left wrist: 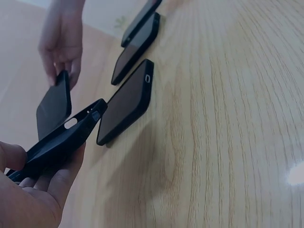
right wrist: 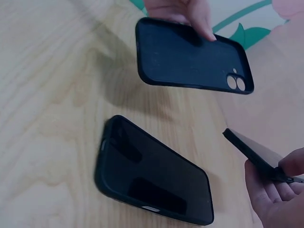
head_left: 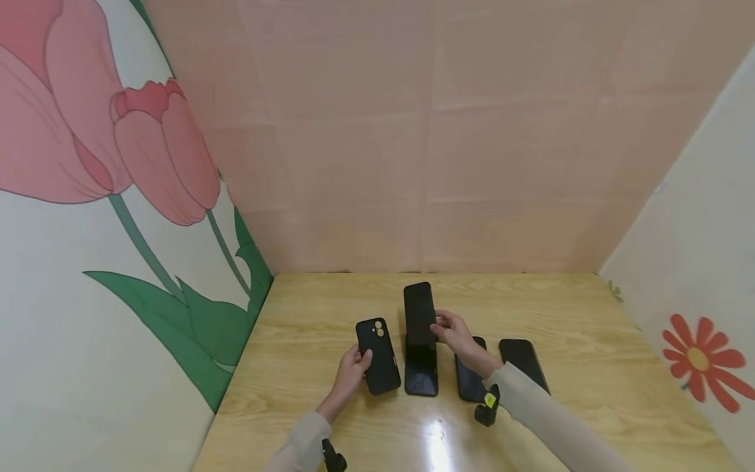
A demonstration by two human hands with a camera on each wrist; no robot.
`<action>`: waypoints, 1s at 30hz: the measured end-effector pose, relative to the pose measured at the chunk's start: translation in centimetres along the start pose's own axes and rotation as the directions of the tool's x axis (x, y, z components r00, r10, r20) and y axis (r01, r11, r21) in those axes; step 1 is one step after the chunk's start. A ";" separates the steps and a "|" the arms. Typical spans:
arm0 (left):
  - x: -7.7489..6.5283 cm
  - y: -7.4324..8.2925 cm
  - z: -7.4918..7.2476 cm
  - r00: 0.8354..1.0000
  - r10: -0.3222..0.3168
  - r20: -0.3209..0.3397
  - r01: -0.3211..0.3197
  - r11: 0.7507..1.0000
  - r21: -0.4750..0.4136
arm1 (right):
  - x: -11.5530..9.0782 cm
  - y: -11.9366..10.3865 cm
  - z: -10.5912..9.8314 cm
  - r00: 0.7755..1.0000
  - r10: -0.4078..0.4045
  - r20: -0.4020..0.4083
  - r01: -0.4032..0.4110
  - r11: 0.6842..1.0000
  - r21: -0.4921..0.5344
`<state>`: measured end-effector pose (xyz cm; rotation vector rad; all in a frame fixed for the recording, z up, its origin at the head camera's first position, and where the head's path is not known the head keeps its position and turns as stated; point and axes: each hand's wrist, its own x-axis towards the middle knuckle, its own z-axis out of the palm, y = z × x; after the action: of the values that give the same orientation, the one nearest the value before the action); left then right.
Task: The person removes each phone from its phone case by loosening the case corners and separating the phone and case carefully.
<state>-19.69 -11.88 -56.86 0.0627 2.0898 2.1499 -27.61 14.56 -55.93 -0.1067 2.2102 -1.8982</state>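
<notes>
In the head view my left hand [head_left: 349,377] grips an empty black phone case [head_left: 380,360], thumb on one long edge. Its hollow inside and two round camera holes show in the right wrist view, where the case [right wrist: 190,57] hangs over the table. My right hand [head_left: 454,334] pinches a black phone [head_left: 419,311] by its right edge, raised and tilted. Below it, a phone in a black case [head_left: 421,380] lies screen up on the table, its far part hidden behind the raised phone. The left wrist view shows the held phone [left wrist: 54,107] beyond the case.
Two more dark phones, one partly under my right wrist [head_left: 468,381] and one farther right [head_left: 522,359], lie on the wooden table [head_left: 318,295]. A pink-covered wall [head_left: 430,164] rises behind the table, with painted walls on the left and right.
</notes>
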 end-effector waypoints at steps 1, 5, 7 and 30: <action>0.0 0.0 0.0 1.000 0.003 -0.001 -0.003 1.000 0.005 | 0.3 0.0 0.0 1.000 -0.004 -0.001 0.004 1.000 0.001; 0.3 -0.6 0.1 1.000 0.015 -0.015 -0.014 1.000 0.023 | 1.4 0.1 0.0 1.000 -0.008 -0.002 0.008 1.000 0.016; 0.5 -1.1 0.1 1.000 0.015 -0.022 -0.014 0.999 0.037 | 1.9 0.3 0.0 1.000 -0.003 -0.001 0.003 1.000 0.026; 0.8 -2.1 0.0 0.999 -0.028 -0.039 0.032 0.994 0.102 | 6.1 2.0 0.4 0.988 0.137 -0.066 -0.129 0.985 0.115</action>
<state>-20.31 -11.70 -58.98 0.0016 2.2067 2.0416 -33.22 13.26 -58.73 0.1289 2.0941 -1.9750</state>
